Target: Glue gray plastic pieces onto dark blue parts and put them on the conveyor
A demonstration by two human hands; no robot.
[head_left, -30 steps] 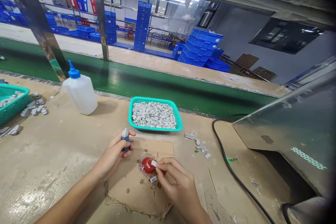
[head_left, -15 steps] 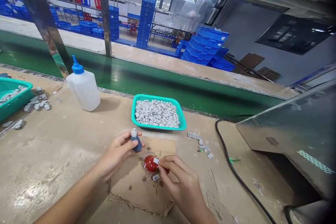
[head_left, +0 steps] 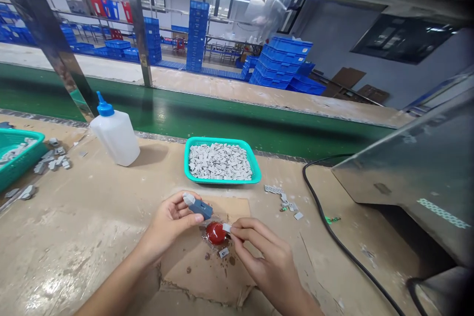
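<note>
Now my left hand (head_left: pixel 168 222) pinches a small blue part (head_left: pixel 200 207), tilted over the red pad (head_left: pixel 215 232). My right hand (head_left: pixel 272 266) pinches a small grey piece (head_left: pixel 226 227) against that pad.

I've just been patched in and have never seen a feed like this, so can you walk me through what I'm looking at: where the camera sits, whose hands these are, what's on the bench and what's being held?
There is no machine arm here. The single view comes from a camera worn on a person's head, looking forward and down at their own two bare hands over a worn beige workbench.

The left hand pinches a small dark-blue part with a grey tip, tilted toward the right. The right hand holds a tiny grey chip against a round red pad, which sits on a piece of brown cardboard.

Behind them stands a teal plastic tray filled with small grey pieces, and further left a white plastic bottle with a blue nozzle cap. A black cable runs along the right, and a green conveyor belt passes behind the bench.
</note>
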